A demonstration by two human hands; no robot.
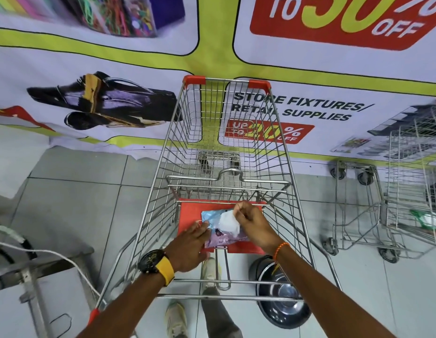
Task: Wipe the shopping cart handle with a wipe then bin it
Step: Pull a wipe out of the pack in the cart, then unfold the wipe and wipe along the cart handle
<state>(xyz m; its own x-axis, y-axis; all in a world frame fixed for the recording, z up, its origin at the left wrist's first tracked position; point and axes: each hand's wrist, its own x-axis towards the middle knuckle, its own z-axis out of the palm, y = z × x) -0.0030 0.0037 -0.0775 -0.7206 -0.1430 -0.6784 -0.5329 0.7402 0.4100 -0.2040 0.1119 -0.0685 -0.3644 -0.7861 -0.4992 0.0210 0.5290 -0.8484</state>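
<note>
Left hand point(190, 250): flat, fingers spread, pinning the wipes pack point(220, 228) on the red seat flap point(190, 211); grips nothing.
Wipe point(228, 224): white, half out of the pack, at 1 o'clock from the left hand.
Right hand point(252, 223): fingers pinched on the wipe.
Bin point(283, 296): at 5 o'clock, on the floor.
Handle point(236, 298): at 6 o'clock, unwiped.
Technique: keep the pack pinned; pull slowly so that one sheet comes free.

Mid-frame, the left hand point(187, 247) pressed flat on a wipes pack point(215, 234) lying on the cart's red seat flap point(190, 213), while the right hand point(252, 224) pinched a white wipe point(228, 224) sticking out of it. A dark bin point(283, 303) sat lower right.
</note>
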